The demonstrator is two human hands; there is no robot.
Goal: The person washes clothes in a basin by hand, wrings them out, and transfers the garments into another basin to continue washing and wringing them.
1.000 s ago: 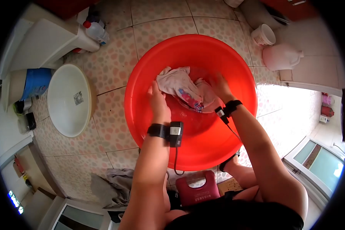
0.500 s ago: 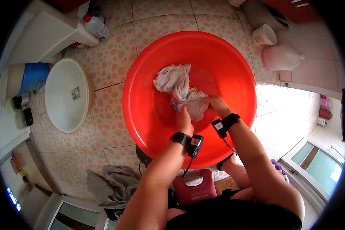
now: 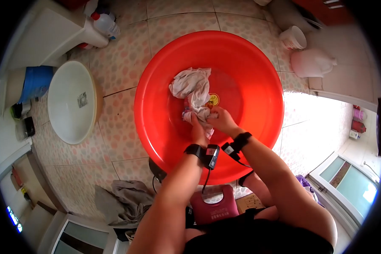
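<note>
A large red basin (image 3: 258,84) stands on the tiled floor in front of me. Inside it lies a wet, whitish garment (image 3: 191,84), bunched at the far left and trailing toward my hands. My left hand (image 3: 198,129) is closed on the near part of the cloth, its fingers partly hidden by the folds. Close beside it, my right hand (image 3: 222,122) pinches the same cloth from the right. A small bit of pink-edged fabric hangs below, between the hands. A round yellow label (image 3: 214,99) shows on the basin's bottom.
At left stands a white basin (image 3: 67,122), with a blue container (image 3: 37,82) behind it. A red-capped bottle (image 3: 105,24), a white bucket (image 3: 293,38) and a pinkish jug (image 3: 312,62) stand farther off. Grey cloth (image 3: 125,203) lies near a maroon plastic stool (image 3: 216,207).
My right hand has moved left, closer to my left hand. The cloth between them is gathered tighter, and more of the yellow label shows.
</note>
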